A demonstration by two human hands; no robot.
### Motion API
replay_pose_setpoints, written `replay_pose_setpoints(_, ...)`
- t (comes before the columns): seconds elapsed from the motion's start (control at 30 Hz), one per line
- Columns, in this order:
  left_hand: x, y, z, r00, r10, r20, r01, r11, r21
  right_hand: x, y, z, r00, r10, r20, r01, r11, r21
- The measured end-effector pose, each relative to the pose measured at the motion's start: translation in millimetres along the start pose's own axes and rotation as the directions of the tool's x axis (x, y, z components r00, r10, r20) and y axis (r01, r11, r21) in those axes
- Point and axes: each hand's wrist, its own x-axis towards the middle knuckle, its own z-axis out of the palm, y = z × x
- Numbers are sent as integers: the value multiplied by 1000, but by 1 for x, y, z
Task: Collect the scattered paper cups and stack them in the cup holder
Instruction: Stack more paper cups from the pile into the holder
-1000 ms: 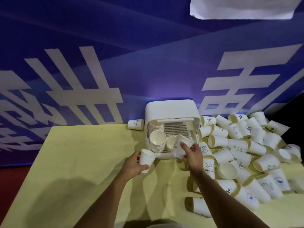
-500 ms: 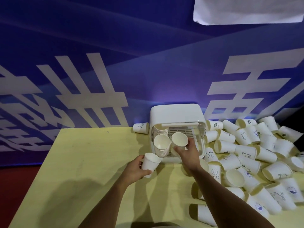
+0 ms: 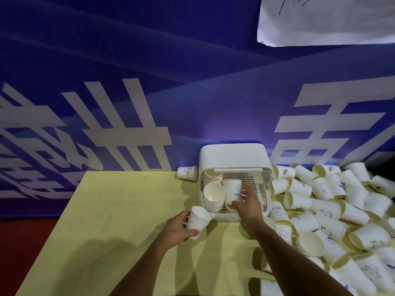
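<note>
While our left grip (image 3: 179,228) clasps a paper cup (image 3: 198,220), our right grip (image 3: 248,205) touches the HELLO cup (image 3: 230,189) in the cup holder (image 3: 233,155); its clasp we cannot tell.

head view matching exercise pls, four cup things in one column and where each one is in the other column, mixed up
Things:
1. plain cup
2. HELLO cup
3. cup stack
4. lone cup

Places:
a. on its side on the table, left of the cup holder
b. held in the left hand
c. inside the holder, by the right hand
d. lying in the holder's left part, mouths toward the camera

Pairs: 1-b, 2-c, 3-d, 4-a
</note>
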Motion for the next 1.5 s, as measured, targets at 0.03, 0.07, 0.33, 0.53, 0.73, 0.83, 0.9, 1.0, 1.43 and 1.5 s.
replay_pose_setpoints(0.03,0,0,1,1000,1,3,-1,1000,-1,2,1,1,1000,-5,10,5,1000,1)
replay_pose_setpoints(0.07,0,0,2,1000,1,6,-1,1000,3,3,1,2,1000,-3,21,3,1000,-9)
replay_pose_setpoints(0.33,-3,-4,5,1000,-12,17,11,1000,19,5,10,11,997,-82,-9,79,979,-188)
replay_pose_setpoints(0.53,-1,-6,3,1000,-19,1,19,1000,14,3,0,10,993,-116,-17,106,953,-285)
replay_pose_setpoints(0.73,4,2,3,1000,-7,-6,7,1000,14,5,1,8,984,-174,-34,153,932,-330)
replay_pose_setpoints(0.83,5,6,4,1000,-5,1,5,1000,18,4,5,6,985,-171,-21,154,926,-344)
replay_pose_setpoints(0.9,5,8,4,1000,-7,6,7,1000,19,2,9,5,984,-178,-2,166,922,-351)
replay_pose_setpoints(1.0,7,10,4,1000,-7,16,7,1000,11,-2,12,5,987,-160,-5,146,914,-379)
replay_pose_setpoints(1.43,-3,19,0,997,8,72,-9,1000,8,-37,-9,0,978,-200,-52,180,949,-260)
replay_pose_setpoints(1.5,-4,20,-1,997,11,79,-12,1000,7,-43,-11,0,983,-186,-1,179,951,-251)
